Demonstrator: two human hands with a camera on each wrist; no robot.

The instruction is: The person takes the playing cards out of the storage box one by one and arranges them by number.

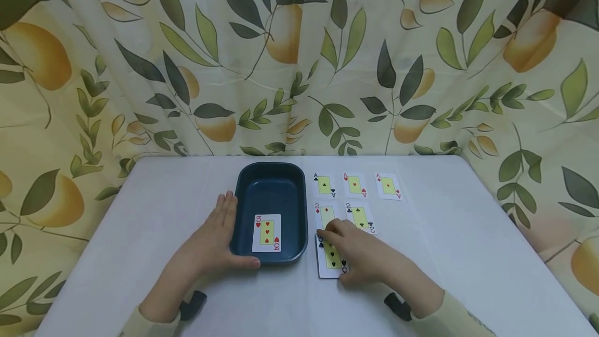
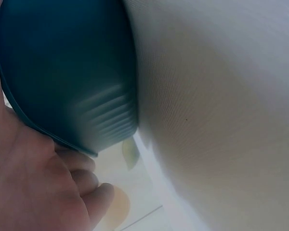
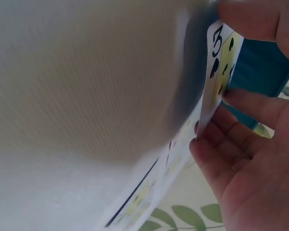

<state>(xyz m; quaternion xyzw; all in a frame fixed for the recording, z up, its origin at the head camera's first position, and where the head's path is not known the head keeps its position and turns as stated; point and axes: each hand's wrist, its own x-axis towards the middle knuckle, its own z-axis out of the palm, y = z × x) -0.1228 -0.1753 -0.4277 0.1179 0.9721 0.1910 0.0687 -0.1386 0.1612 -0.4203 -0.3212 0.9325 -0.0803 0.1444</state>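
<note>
My left hand (image 1: 210, 241) lies along the left side of a dark blue tray (image 1: 303, 212), fingers nearly straight against its rim and thumb at the near edge. Inside the tray is a three of hearts (image 1: 267, 233), face up. To the tray's right, my right hand (image 1: 362, 251) holds a spade card (image 1: 329, 259) by its edges; the right wrist view shows this card (image 3: 225, 57) tilted between thumb and fingers. Just beyond that hand lie a red two (image 1: 324, 214) and a two of clubs (image 1: 360, 217), the red one partly covered by the fingers.
In the back row lie an ace of clubs (image 1: 324, 185), an ace of hearts (image 1: 354, 185) and an ace of diamonds (image 1: 388, 186). A white cloth covers the table (image 1: 449, 212). Behind it hangs a leaf-and-fruit patterned curtain (image 1: 299, 77).
</note>
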